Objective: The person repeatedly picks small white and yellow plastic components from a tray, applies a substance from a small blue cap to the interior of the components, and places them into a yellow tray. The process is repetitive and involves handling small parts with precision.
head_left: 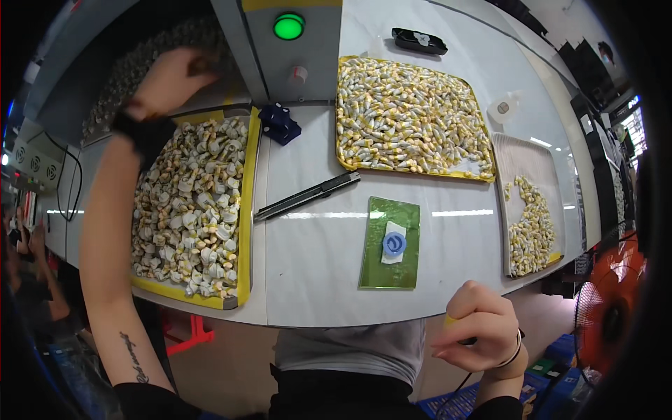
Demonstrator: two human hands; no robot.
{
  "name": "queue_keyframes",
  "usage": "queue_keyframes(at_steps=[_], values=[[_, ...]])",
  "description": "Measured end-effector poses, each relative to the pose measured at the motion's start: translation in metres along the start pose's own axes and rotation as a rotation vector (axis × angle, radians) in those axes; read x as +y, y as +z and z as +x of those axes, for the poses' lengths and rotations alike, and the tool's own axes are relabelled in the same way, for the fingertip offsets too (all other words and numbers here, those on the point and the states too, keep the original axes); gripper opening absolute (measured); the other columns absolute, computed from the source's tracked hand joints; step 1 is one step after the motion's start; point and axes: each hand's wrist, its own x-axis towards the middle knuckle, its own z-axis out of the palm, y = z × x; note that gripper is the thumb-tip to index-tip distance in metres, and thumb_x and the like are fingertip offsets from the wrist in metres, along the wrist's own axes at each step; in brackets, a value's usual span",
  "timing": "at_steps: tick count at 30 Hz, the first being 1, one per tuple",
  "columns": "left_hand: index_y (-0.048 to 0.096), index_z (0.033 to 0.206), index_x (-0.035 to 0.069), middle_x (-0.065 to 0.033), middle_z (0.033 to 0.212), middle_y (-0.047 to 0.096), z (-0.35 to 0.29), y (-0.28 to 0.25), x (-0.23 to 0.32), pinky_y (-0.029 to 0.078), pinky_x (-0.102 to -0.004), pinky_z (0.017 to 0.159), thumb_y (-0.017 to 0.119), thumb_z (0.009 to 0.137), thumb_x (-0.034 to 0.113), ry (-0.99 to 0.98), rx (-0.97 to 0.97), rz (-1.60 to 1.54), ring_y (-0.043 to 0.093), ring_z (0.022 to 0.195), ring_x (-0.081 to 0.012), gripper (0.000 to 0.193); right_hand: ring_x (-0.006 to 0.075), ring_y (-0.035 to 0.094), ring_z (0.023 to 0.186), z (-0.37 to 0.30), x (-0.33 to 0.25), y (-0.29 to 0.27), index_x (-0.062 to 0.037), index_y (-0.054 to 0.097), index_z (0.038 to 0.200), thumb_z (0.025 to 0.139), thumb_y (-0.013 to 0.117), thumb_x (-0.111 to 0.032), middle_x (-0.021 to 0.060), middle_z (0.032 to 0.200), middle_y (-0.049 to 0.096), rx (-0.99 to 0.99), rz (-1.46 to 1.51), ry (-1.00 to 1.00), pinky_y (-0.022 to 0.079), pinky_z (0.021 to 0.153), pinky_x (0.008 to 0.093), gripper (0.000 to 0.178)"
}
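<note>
My left hand [183,73] reaches into a dark, open-fronted box at the far left, over a heap of small greyish-white parts [133,80]. Motion smears its fingers, and whatever they hold is hidden. Below that forearm lies a yellow-edged tray [244,231] full of white and yellowish parts. At the front edge of the table, my right hand [483,325] is closed, its thumb and fingers curled together. A bit of yellow shows between them, too little to name. A green plate [390,276] on the table carries a white pad with a blue round piece [394,243].
Grey-and-yellow capsule-shaped parts fill a tray [409,173] at the back; a pale tray [521,155] holds more at the right. A slim dark tool [308,196], dark blue cloth [280,124], white bottle [504,110], black case [418,40] and orange fan [612,301] stand around.
</note>
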Motion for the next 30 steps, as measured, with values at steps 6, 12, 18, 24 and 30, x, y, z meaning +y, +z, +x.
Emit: queue_keyframes(at_steps=[6,12,18,24,30], values=[[0.06,0.11,0.005,-0.0176,0.106,0.062,0.069,0.063,-0.044,0.048,-0.0392,0.084,0.062,0.079,0.025,0.1,0.016,0.17,0.06,0.097,-0.0322,0.037,0.0146,0.051,0.061,-0.025,-0.004,-0.015,-0.0076,0.07,0.081,0.061,0.075,0.001,0.0019,0.071,0.054,0.091,-0.089,0.096,0.039,0.051,0.0247,0.023],[0.057,0.114,0.003,-0.0174,0.112,0.06,0.027,0.023,-0.058,0.045,-0.0371,0.088,0.059,0.083,0.017,0.063,0.047,-0.011,0.057,0.104,-0.0301,0.035,0.0179,0.053,0.062,-0.021,-0.003,-0.044,-0.006,0.066,0.077,0.059,0.071,0.005,0.0042,0.068,0.054,0.186,-0.405,0.138,0.042,0.055,0.0273,0.021],[0.059,0.095,0.0,-0.0034,0.09,0.058,-0.082,-0.033,0.033,0.043,-0.0218,0.063,0.059,0.088,0.028,-0.07,-0.047,-0.774,0.052,0.07,-0.0068,0.029,0.0253,0.056,0.077,0.011,0.038,-0.11,-0.0016,0.061,0.084,0.067,0.066,0.002,0.0097,0.077,0.056,0.19,-0.829,0.229,0.044,0.068,0.0311,0.018],[0.064,0.087,-0.004,-0.0129,0.08,0.064,-0.15,-0.082,0.104,0.048,-0.0291,0.059,0.08,0.068,0.016,0.803,-0.821,-1.301,0.061,0.067,-0.0202,0.033,0.0269,0.056,0.085,0.075,0.101,-0.125,-0.0023,0.063,0.088,0.074,0.065,-0.005,0.0105,0.086,0.058,-0.051,-0.78,0.124,0.045,0.075,0.0333,0.014],[0.063,0.074,-0.002,-0.0074,0.06,0.06,-0.189,0.006,0.163,0.045,-0.0289,0.047,0.082,0.061,0.018,0.52,-0.612,-1.933,0.059,0.051,-0.0227,0.03,0.0247,0.057,0.082,0.071,0.116,-0.124,-0.0017,0.06,0.087,0.079,0.06,-0.003,0.0106,0.084,0.06,-0.056,-0.874,0.129,0.046,0.071,0.0328,0.008]])
